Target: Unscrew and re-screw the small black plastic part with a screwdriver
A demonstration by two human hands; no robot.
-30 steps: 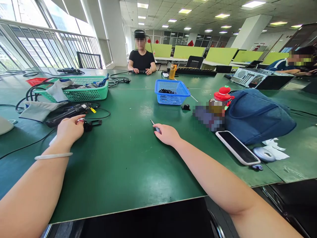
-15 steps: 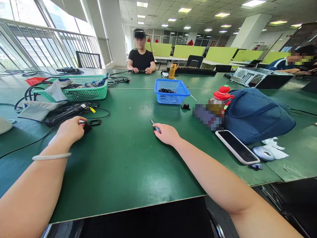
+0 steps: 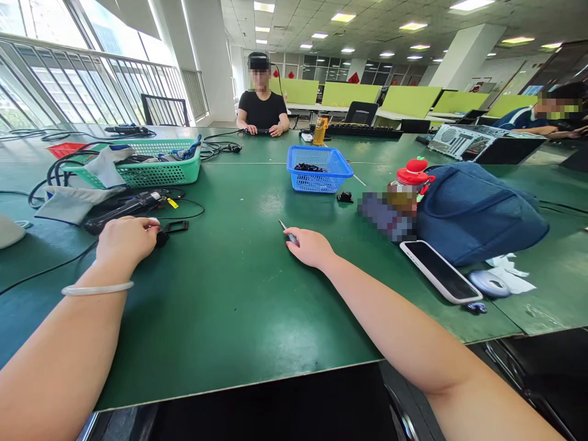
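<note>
On the left of the green table (image 3: 220, 275), my left hand (image 3: 128, 239) has its fingers pinched together at a small black part (image 3: 162, 237); what lies between the fingertips is too small to name. A black rectangular frame (image 3: 177, 226) lies just right of those fingertips. Behind that hand is a black cylindrical tool (image 3: 122, 211) with a yellow tag. Near the table's middle, my right hand (image 3: 309, 246) is closed around a slim grey tool (image 3: 290, 235), whose thin metal tip points forward and left.
A green basket (image 3: 160, 174) with gloves stands back left; a blue basket (image 3: 319, 182) holds black parts. On the right are a phone (image 3: 441, 272), a blue bag (image 3: 482, 214), a mouse (image 3: 489, 284) and a red-capped bottle (image 3: 412, 174). A person (image 3: 261, 110) sits opposite.
My left hand has shifted slightly and its fingers have turned over, hiding more of the small part at the fingertips. My right hand and its tool look nearly still.
</note>
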